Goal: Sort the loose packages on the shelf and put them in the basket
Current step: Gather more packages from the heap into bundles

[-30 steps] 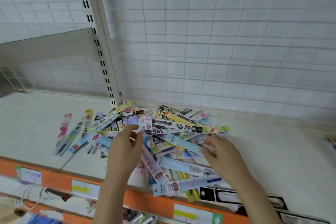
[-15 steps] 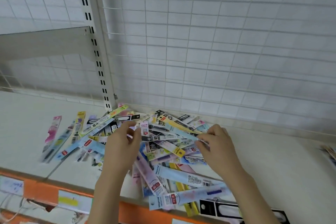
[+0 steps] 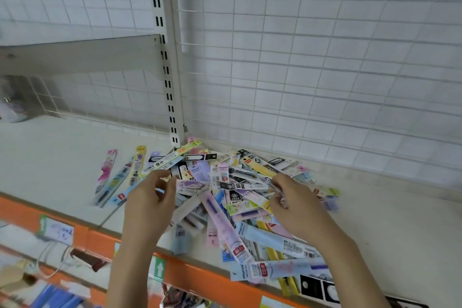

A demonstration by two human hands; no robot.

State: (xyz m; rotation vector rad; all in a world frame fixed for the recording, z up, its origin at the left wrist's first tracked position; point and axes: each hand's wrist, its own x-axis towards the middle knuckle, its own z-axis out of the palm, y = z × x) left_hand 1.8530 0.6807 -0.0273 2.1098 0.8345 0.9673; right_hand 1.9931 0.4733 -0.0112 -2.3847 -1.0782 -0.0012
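Pile of pkgs (image 3: 225, 190) ctr frame on shelf (image 3: 400, 220). L hand (image 3: 150, 205) fingers curled, pinching a pkg at pile's left edge; R hand (image 3: 295, 205) pinching thin pkg, ctr-right.

Two hands (image 3: 150, 204); one heap of packages (image 3: 240, 197), perhaps several dozen; one shelf (image 3: 400, 227).

The left hand (image 3: 147, 204) has drawn back from the package pile (image 3: 225, 197), its fingers (image 3: 165, 182) now curled. The right hand (image 3: 295, 205) has shifted right, pinching a thin package (image 3: 262, 186).
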